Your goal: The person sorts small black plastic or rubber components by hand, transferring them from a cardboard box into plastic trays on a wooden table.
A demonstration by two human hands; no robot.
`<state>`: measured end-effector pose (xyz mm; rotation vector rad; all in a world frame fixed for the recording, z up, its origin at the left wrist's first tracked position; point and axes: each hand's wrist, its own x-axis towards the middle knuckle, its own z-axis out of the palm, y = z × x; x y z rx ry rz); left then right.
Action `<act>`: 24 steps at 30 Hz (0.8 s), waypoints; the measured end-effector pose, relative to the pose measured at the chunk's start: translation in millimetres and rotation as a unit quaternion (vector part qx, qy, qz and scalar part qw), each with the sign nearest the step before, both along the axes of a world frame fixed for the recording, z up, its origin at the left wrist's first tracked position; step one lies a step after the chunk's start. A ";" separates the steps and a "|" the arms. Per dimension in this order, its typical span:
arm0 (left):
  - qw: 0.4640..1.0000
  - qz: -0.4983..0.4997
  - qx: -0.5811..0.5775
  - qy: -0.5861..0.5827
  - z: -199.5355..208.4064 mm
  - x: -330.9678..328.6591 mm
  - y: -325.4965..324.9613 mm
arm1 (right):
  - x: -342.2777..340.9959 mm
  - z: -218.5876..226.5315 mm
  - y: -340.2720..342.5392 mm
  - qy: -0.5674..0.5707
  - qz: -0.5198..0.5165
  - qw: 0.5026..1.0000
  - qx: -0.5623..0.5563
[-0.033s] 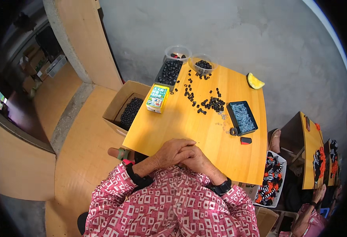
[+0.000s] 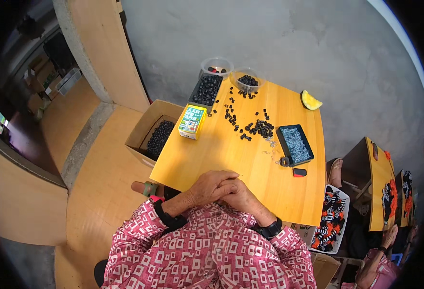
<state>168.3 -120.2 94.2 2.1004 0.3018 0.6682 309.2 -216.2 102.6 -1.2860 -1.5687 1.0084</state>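
At the near edge of the table, my left hand [image 2: 206,189] and my right hand [image 2: 242,196] rest folded together in front of my body. Their fingers overlap and are closed, with no object visible in them. Beyond them on the tabletop lies a loose pile of small black cylindrical parts [image 2: 261,129], with more scattered toward the back. A black tray [image 2: 310,156] of small silvery metal pieces stands to the right. Close to it are a black ring-shaped part [image 2: 284,162] and a black-and-red piece [image 2: 299,172].
The yellow wooden table [image 2: 212,154] also carries a yellow-green box [image 2: 191,122], a dark tray of black parts [image 2: 207,90], two clear tubs and a yellow melon wedge [image 2: 311,100]. A cardboard box [image 2: 137,132] stands left; a white bin [image 2: 341,245] right. Another person's hand [image 2: 390,237] shows far right.
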 end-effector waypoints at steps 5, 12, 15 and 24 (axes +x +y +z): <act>1.000 0.004 0.000 -0.003 -1.1 -2.1 -1.7 | -0.3 -3.9 -0.7 -0.022 0.012 0.999 0.024; 1.000 -0.001 0.000 -0.008 -1.6 -1.6 -2.8 | -1.2 -6.5 -3.5 -0.032 -0.010 0.999 0.024; 1.000 -0.010 -0.001 -0.001 -1.6 -1.2 -0.2 | -1.8 -1.7 -2.1 -0.016 -0.012 0.999 0.032; 1.000 0.001 0.017 0.012 -2.8 -1.1 0.8 | -1.8 1.6 -2.8 -0.013 -0.018 1.000 -0.016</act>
